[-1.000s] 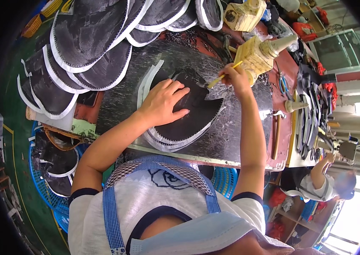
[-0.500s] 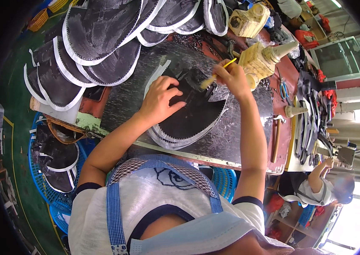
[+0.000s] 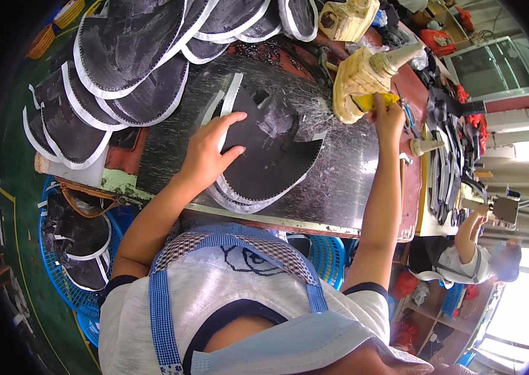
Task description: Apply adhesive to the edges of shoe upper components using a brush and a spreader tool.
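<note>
Glue step underway, judging by the layout. My left hand (image 3: 211, 150) lies flat, fingers spread, pinning the black fabric piece (image 3: 270, 153) to the dark work board (image 3: 345, 181); no closed grip, just pressing down. My right hand (image 3: 388, 115) is pinched shut on a yellow brush (image 3: 377, 100), its tip at the glue-crusted pot (image 3: 355, 84) just beyond the far right edge of the black piece.

Progress: brush is at the pot, off the piece, so I judge this piece's coating not finished; cannot tell how much of its surface is already wet. A few white-edged pieces sit stacked under the black piece, near its front edge. Many black white-trimmed pieces (image 3: 133, 56) are fanned out left and beyond the black piece, which look handled already, though I cannot confirm. More lie in the blue basket (image 3: 58, 275) below left of it.

Orientation: black piece is fan-shaped, toothed curved edge toward me and to the right, narrow notched end pointing away; long axis runs roughly left-far to right-near across the board.
</note>
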Tool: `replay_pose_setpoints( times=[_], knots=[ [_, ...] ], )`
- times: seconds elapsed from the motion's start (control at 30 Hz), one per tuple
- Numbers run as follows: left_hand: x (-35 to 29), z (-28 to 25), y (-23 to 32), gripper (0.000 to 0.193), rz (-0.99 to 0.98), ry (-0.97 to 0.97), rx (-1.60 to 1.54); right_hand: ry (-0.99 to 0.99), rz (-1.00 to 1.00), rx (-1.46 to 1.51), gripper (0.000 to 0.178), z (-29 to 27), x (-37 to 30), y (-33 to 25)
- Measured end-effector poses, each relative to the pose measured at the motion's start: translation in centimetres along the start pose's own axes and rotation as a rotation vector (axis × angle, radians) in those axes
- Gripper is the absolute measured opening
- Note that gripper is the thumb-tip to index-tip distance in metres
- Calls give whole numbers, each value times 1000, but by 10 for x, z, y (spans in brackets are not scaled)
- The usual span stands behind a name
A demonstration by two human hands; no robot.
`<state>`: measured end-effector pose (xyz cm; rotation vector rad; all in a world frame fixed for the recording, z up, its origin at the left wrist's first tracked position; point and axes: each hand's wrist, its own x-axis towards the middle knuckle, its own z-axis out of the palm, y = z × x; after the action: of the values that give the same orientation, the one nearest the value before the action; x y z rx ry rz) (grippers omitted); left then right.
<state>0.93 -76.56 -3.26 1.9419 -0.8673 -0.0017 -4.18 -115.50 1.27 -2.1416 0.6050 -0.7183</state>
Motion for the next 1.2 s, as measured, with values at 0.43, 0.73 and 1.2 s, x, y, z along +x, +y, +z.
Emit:
replay_pose_setpoints(
  times=[0.43,0.73,1.2],
  knots=[
    [-25,6,-2,112,-35,29,116,-516,188,468,20,19,-82,-41],
    [-26,9,-7,114,-7,16,138,-522,-59,80,11,39,-133,-45],
    [-21,-7,-49,26,-470,-76,-611,-705,-553,43,15,116,-91,-90]
  ],
)
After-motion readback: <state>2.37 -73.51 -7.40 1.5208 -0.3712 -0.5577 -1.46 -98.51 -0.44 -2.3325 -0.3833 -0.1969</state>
